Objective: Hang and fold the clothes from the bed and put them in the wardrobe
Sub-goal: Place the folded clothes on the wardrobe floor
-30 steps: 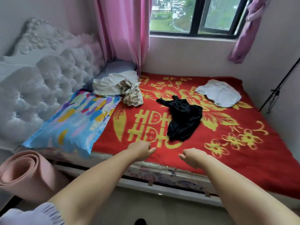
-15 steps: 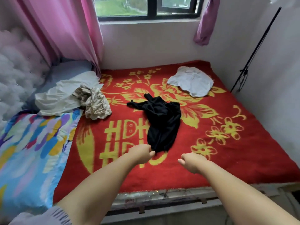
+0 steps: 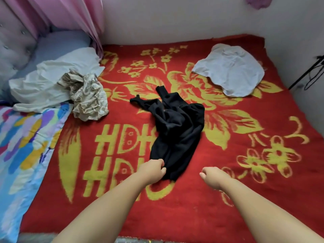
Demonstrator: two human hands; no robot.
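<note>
A crumpled black garment (image 3: 175, 130) lies in the middle of the red and yellow blanket (image 3: 263, 199) on the bed. My left hand (image 3: 152, 170) is at its near hem, with curled fingers and thumb pinching the fabric edge. My right hand (image 3: 211, 178) hovers over the blanket just right of that hem, fingers curled, holding nothing. A white garment (image 3: 229, 72) lies flat at the far right. A beige patterned garment (image 3: 87, 97) is bunched at the left, against a cream cloth (image 3: 47, 85). No wardrobe or hanger is in view.
A multicoloured quilt (image 3: 22, 146) covers the bed's left side, below a grey pillow (image 3: 59, 44) and tufted headboard (image 3: 10, 46). A pink curtain (image 3: 70, 14) hangs at the back left. A black stand (image 3: 308, 72) leans by the right wall.
I have leaned in over the bed, so the view looks further down. Both hands moved forward; my left hand has reached the black garment's hem and closed on it.
</note>
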